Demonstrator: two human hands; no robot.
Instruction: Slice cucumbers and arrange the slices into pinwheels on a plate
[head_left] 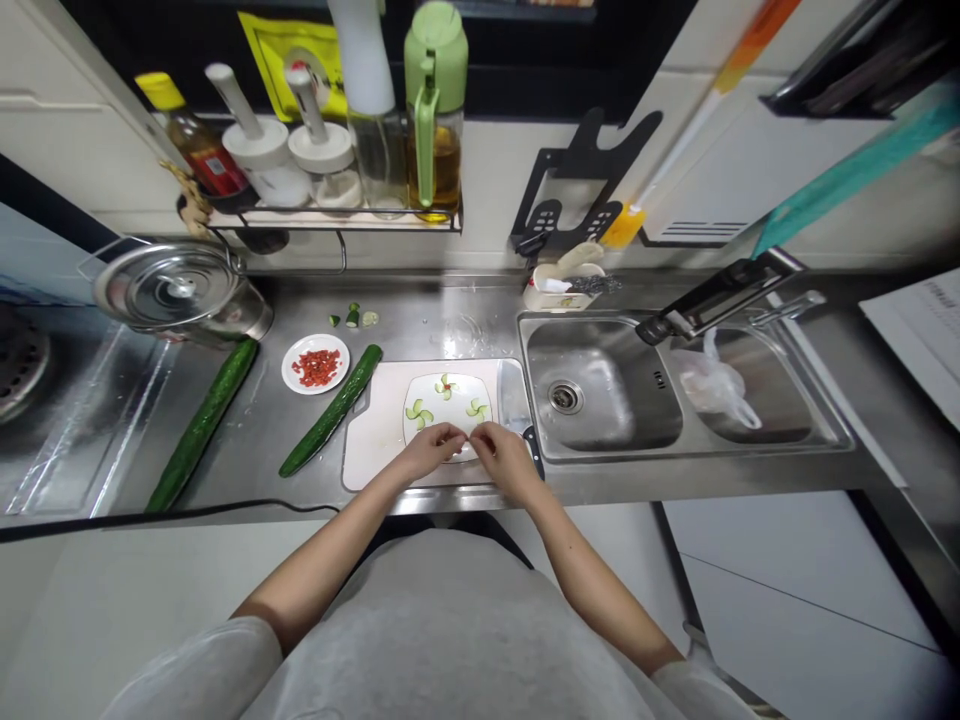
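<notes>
Over the near edge of a white plate [410, 400], my left hand [433, 448] and my right hand [504, 455] meet fingertip to fingertip. Both are pinched closed; whatever lies between the fingers is too small to make out. Cucumber slices [419, 413] are arranged in small fan-like clusters on the plate, and the far cluster has a red bit at its middle. Beneath the plate is a pale cutting board [382, 440]. A knife with a black handle [533, 450] lies at the board's right side, partly hidden by my right hand.
Left of the board lie a cut cucumber [330, 412], a small plate of chopped red pieces [289, 382] and a longer cucumber [202, 428]. Cucumber ends [352, 316] sit behind. A lidded steel pot [187, 290] stands far left. On the right is a double sink [607, 400] with a plastic bag [716, 385].
</notes>
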